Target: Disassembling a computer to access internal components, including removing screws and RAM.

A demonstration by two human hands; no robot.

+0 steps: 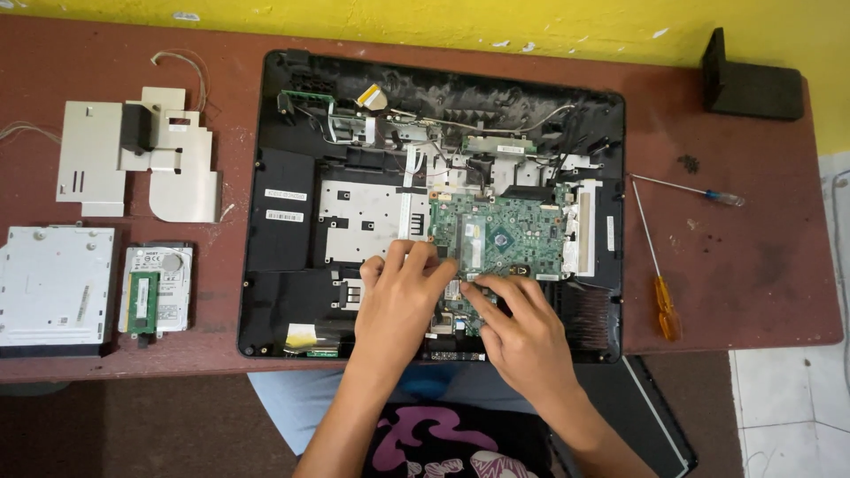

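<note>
A: What does the head view show?

B: A reddish-brown table [753,292] against a yellow wall, with an opened black computer case [266,292] lying flat on it. Both hands work at the near edge of the green board [513,235], which sits right of centre inside the case.

A: How are the fingers?

B: The left hand [398,301] lies palm down, fingers close together, tips pressing on the board's near left corner. The right hand [522,332] has its fingers narrow too, tips pinching or pressing something small at the near edge; I cannot tell whether it holds anything.

A: How far along does the stripping look?

B: Well along, I judge. The back cover is off and several parts are out already: a bent grey metal shield [133,159] at far left, a flat silver optical drive [55,285] near left, and a hard drive [168,288] beside it with a green memory stick [142,303] lying on top. The board is in its place in the case, with wires and a ribbon running along the far side, so those remain.

A: And the textures?

B: The case is dusty matte plastic, with a perforated silver plate [363,212] left of the board. Two screwdrivers lie to the right, one slim with a clear handle [722,196], one with an orange handle [666,310]. A black stand [753,88] sits at the far right corner.
</note>
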